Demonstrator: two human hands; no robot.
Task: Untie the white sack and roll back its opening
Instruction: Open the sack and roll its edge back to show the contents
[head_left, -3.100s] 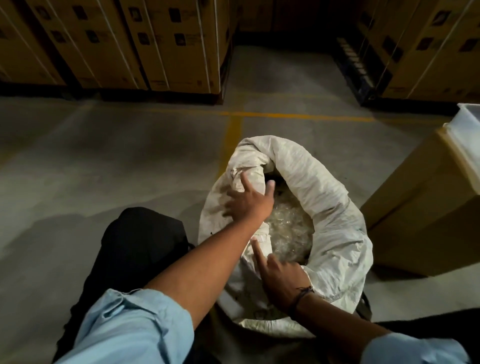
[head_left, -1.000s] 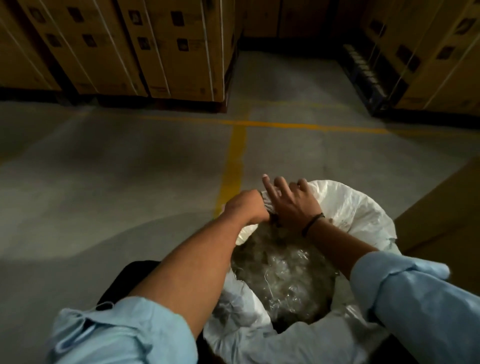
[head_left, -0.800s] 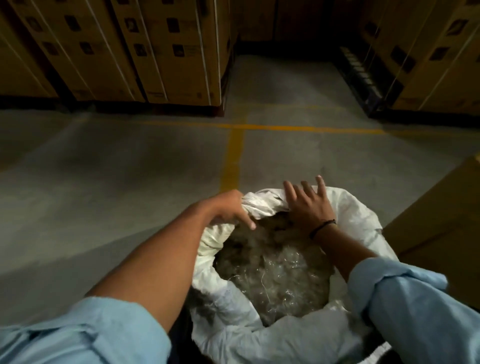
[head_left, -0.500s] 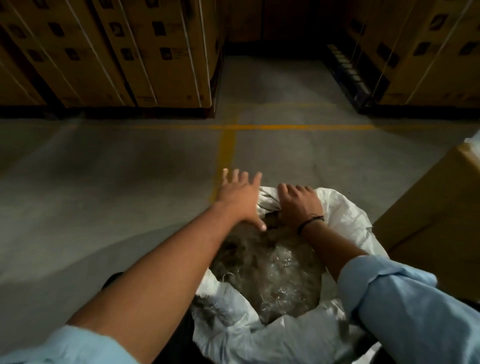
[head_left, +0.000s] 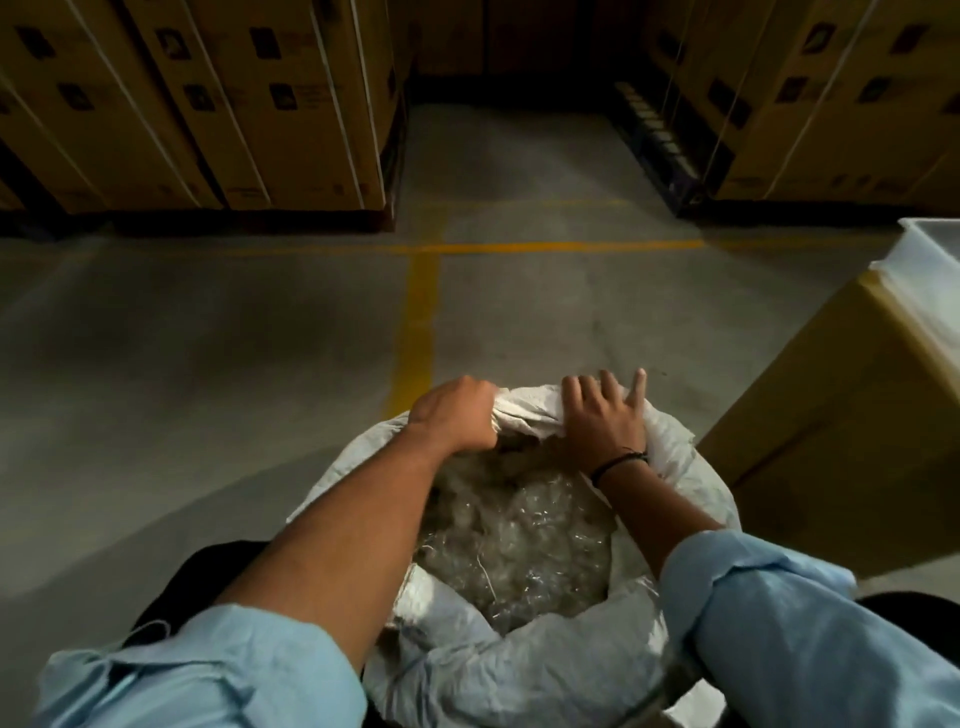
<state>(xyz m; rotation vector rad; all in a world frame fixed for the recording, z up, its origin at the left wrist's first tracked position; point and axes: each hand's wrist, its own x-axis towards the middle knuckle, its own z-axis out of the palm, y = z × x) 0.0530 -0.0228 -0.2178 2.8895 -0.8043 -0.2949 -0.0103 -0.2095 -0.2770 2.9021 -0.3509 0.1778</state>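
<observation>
Gripping the rolled far rim of the white sack (head_left: 524, 670), my left hand (head_left: 454, 415) was fisted; my right hand (head_left: 605, 418) pressed flat, fingers spread, beside it.

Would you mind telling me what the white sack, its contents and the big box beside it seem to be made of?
White sack: likely woven plastic cloth, matte, with a crinkled surface and stiff folds at the rim.
Contents: thin clear plastic, glossy, judging by the glints and see-through crumples; exactly what they are is unclear.
Box: apparently cardboard, plain brown and dull, with flat faces.
</observation>
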